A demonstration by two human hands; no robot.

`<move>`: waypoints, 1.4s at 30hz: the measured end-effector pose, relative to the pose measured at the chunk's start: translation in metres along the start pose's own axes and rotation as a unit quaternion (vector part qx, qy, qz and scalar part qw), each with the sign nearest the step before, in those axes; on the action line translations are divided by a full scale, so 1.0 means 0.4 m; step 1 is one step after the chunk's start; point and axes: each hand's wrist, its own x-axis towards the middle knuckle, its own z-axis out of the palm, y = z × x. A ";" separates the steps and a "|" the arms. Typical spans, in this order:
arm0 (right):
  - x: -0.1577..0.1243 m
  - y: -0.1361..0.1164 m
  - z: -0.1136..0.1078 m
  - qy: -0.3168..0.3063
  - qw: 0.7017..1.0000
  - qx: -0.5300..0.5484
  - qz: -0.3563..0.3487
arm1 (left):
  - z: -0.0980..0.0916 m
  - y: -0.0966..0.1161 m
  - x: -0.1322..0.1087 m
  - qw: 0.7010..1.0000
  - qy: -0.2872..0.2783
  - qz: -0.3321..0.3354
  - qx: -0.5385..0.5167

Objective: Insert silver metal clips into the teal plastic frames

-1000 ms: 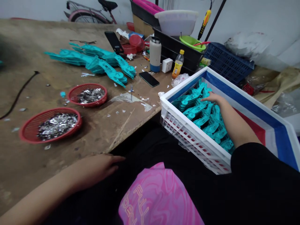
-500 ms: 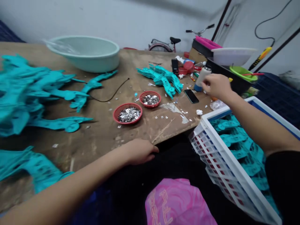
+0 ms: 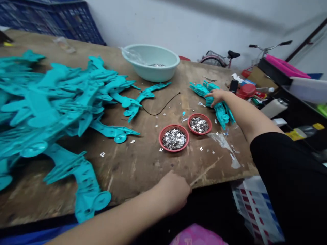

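My right hand reaches far across the wooden table and lies on a small stack of teal plastic parts; its fingers look spread over them. My left hand rests at the table's near edge with fingers curled over it, holding nothing that I can see. Two red baskets of small silver metal pieces sit between my hands. A large heap of teal plastic parts covers the left of the table.
A pale green basin stands at the back. A black cord lies near it. Bottles, a phone and red lids crowd the right end. A white crate sits low at right. A bicycle leans behind.
My head has turned left, bringing the big teal heap into view. My right hand left the white crate, passed over the bottles and now lies on the small teal stack. My left hand stayed at the edge.
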 end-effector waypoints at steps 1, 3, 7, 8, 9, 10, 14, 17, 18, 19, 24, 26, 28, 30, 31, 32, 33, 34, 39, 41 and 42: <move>0.022 0.018 0.022 -0.010 1.000 0.014 0.000 | -0.006 0.000 -0.001 1.000 -0.008 -0.001 -0.010; 0.051 0.058 0.064 -0.027 0.999 0.029 -0.002 | -0.017 -0.003 -0.001 0.999 -0.019 -0.001 -0.028; 0.063 0.126 0.131 -0.012 0.998 0.061 -0.024 | -0.026 -0.015 0.017 0.998 -0.036 -0.005 -0.055; 0.061 0.133 0.145 0.004 0.997 0.069 -0.022 | -0.025 -0.017 0.024 0.997 -0.040 -0.006 -0.060; 0.058 0.136 0.156 0.019 0.997 0.074 -0.015 | -0.022 -0.018 0.032 0.997 -0.047 -0.006 -0.064; 0.055 0.134 0.166 0.029 0.996 0.080 -0.006 | -0.018 -0.018 0.040 0.996 -0.055 -0.004 -0.065; 0.050 0.108 0.180 0.001 0.995 0.103 -0.008 | 0.001 -0.012 0.062 0.995 -0.078 0.018 -0.061; 0.049 0.092 0.171 -0.025 0.994 0.103 -0.018 | 0.009 -0.009 0.063 0.993 -0.086 0.024 -0.071; 0.048 0.089 0.165 -0.024 0.995 0.100 -0.016 | 0.011 -0.009 0.063 0.993 -0.088 0.021 -0.073; 0.048 0.087 0.160 -0.019 0.995 0.096 -0.014 | 0.012 -0.010 0.062 0.993 -0.089 0.017 -0.075; 0.050 0.074 0.138 0.015 0.997 0.067 -0.028 | 0.019 -0.018 0.065 0.994 -0.078 0.010 -0.079; 0.054 0.068 0.137 0.011 0.997 0.069 -0.026 | 0.022 -0.018 0.065 0.994 -0.079 0.011 -0.080; 0.060 0.064 0.137 -0.019 0.997 0.074 -0.020 | 0.023 -0.017 0.065 0.993 -0.085 0.011 -0.082; 0.064 0.061 0.134 -0.061 0.995 0.075 -0.030 | 0.024 -0.016 0.065 0.993 -0.083 0.013 -0.084; 0.065 0.058 0.132 -0.077 0.994 0.072 -0.039 | 0.024 -0.016 0.065 0.993 -0.076 0.016 -0.083; 0.063 0.053 0.129 -0.085 0.993 0.065 -0.047 | 0.024 -0.016 0.064 0.994 -0.070 0.019 -0.081; 0.059 0.044 0.126 -0.085 0.994 0.054 -0.052 | 0.024 -0.015 0.064 0.995 -0.066 0.022 -0.077; 0.051 0.032 0.121 -0.079 0.995 0.040 -0.050 | 0.023 -0.015 0.063 0.995 -0.062 0.025 -0.071; -0.022 -0.046 0.049 -0.049 0.998 -0.012 -0.028 | 0.019 -0.018 0.053 0.998 -0.044 0.031 -0.029; -0.068 -0.064 -0.023 -0.028 0.999 -0.013 -0.020 | 0.023 -0.025 0.050 0.999 -0.035 0.030 -0.026; -0.100 -0.067 -0.070 -0.007 1.000 -0.010 -0.014 | 0.028 -0.029 0.050 0.999 -0.031 0.029 -0.024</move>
